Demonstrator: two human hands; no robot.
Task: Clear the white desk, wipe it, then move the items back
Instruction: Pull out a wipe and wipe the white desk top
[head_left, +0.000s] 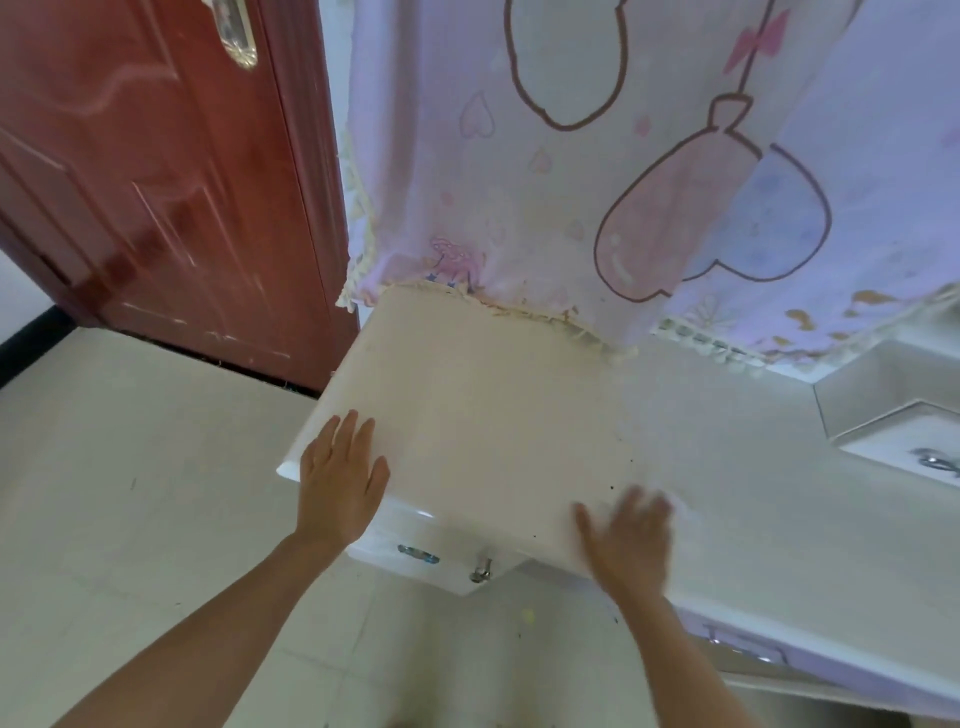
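Note:
The white desk fills the middle of the head view, its top bare apart from a few dark specks near the front edge. My left hand lies flat on the desk's front left corner, fingers straight. My right hand is blurred by motion and rests flat on the front edge further right, over something pale and whitish that may be a wipe; I cannot tell for sure.
A pink and lilac patterned curtain hangs down onto the desk's back edge. A red-brown door stands at the left. Drawers with metal handles sit under the desk. A raised white unit is at the right. The floor is pale tile.

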